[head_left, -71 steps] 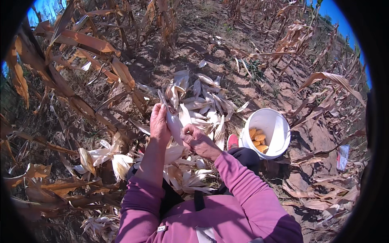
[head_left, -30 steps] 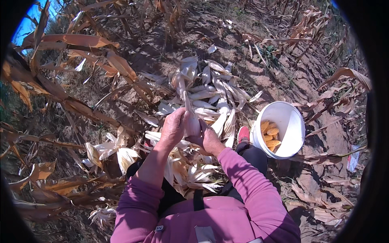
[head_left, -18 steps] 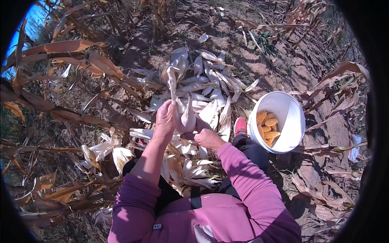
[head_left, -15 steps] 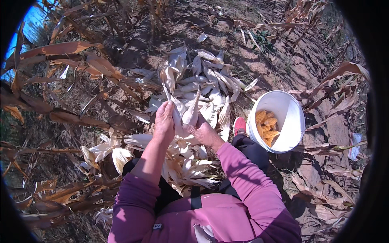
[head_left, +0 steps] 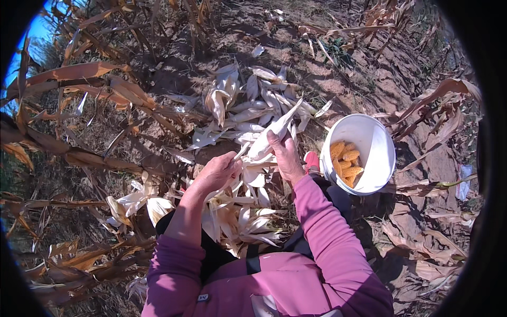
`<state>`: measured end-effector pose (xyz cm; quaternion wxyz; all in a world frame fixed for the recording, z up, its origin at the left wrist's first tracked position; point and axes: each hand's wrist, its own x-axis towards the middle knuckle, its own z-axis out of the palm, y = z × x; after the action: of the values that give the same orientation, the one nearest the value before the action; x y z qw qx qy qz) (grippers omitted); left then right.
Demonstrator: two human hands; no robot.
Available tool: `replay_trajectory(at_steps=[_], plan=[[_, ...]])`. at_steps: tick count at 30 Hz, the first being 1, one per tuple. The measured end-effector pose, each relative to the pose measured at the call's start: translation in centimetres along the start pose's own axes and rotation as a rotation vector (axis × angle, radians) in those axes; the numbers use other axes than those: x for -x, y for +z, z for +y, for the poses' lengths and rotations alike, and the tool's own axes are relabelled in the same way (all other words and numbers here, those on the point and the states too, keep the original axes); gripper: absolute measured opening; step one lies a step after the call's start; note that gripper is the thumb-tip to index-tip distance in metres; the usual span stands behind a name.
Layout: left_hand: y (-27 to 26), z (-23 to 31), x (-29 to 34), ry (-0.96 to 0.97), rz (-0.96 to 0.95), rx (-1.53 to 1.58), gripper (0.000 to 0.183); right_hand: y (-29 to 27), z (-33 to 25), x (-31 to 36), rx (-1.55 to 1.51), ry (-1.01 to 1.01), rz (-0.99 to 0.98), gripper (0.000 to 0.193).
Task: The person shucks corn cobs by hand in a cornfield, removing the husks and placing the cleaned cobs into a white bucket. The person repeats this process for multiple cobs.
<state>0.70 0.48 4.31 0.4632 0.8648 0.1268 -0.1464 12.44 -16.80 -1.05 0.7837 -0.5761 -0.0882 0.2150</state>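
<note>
An ear of corn (head_left: 268, 140) in its pale, dry husk is held tilted in front of me, its pointed tip toward the upper right. My right hand (head_left: 287, 158) wraps round it from the right, thumb lying along the husk. At its lower left end, my left hand (head_left: 219, 171) is closed with the fingers curled at the stalk; the exact grip is partly hidden. Beyond my hands lies a heap of unhusked ears and dry husks (head_left: 259, 108). Stripped husks (head_left: 237, 219) are piled between my legs.
To my right stands a white bucket (head_left: 377, 158) with several husked orange corn cobs (head_left: 346, 161) inside, close to a red shoe (head_left: 312, 160). Dry corn stalks (head_left: 68, 148) crowd the left side. Loose husks (head_left: 142, 201) lie beside my left leg, and dry leaves (head_left: 422, 259) litter the soil at right.
My right hand has swung the ear to the right, so it now leans up and right. My left hand has come down from the husk's upper part to the stalk end.
</note>
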Motion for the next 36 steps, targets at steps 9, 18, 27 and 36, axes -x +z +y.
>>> replay_trajectory(at_steps=[9, 18, 27, 36], plan=[[-1.0, 0.9, 0.8, 0.27, 0.098, 0.592, 0.081, 1.2, 0.1, 0.9, 0.859, -0.254, -0.161, 0.059], [-0.2, 0.9, -0.1, 0.175, 0.417, 0.117, 0.014, 2.4, 2.6, 2.3, 0.988, -0.369, -0.282, 0.05], [0.6, 0.4, -0.5, 0.303, 0.491, 0.026, 0.008, 2.7, 2.1, 2.6, 0.863, -0.328, -0.425, 0.054], [1.3, 1.1, -0.2, 0.37, 0.506, -0.029, 0.011, 2.6, 0.1, 2.2, 0.675, -0.513, -0.323, 0.021]])
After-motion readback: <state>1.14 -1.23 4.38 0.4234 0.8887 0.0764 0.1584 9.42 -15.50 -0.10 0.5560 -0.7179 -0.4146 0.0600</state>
